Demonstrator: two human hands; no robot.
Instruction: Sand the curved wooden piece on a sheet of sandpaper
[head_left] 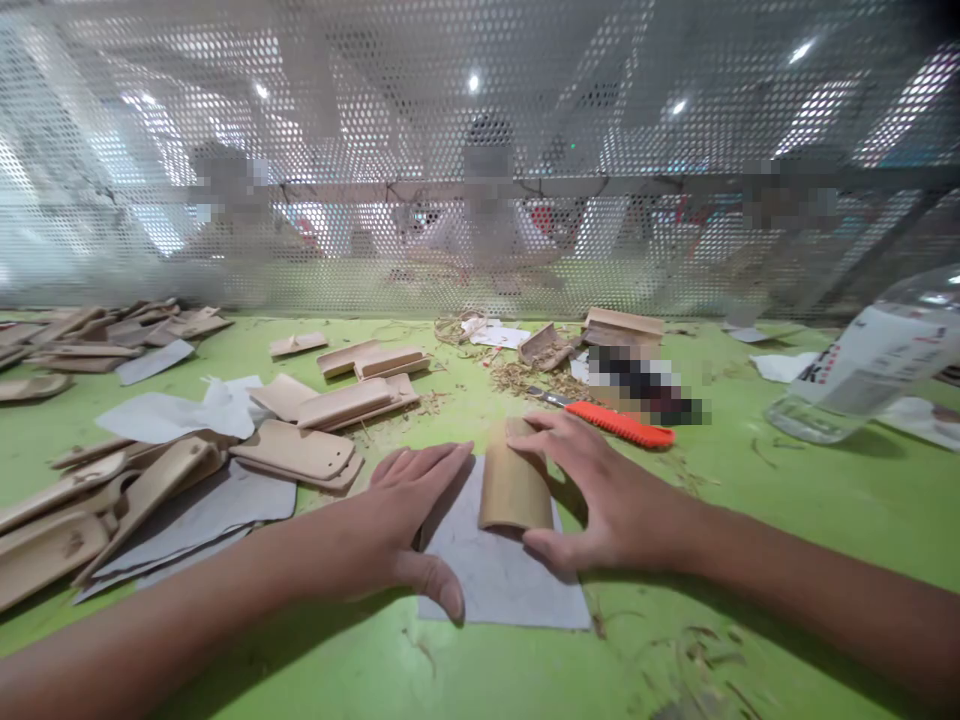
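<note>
A curved piece of split bamboo (pixel 514 490) lies hollow side down on a grey sheet that looks like sandpaper (pixel 517 590). My right hand (pixel 600 485) grips the bamboo by its right side, fingers at the far end and thumb at the near edge. At the sheet's left edge rests my left hand (pixel 412 525), fingers stretched out and thumb apart, holding nothing. Beyond my right hand is an orange-handled knife (pixel 619 422), its blade pointing left among shavings. What is under my left palm is hidden.
Several bamboo pieces (pixel 300 450) are piled at the left, with white paper (pixel 180 410) and grey sheets (pixel 217 510) among them. A clear bottle (pixel 862 365) stands tilted-looking at the right. A perforated metal screen (pixel 375 120) closes the table's far side, with people behind it.
</note>
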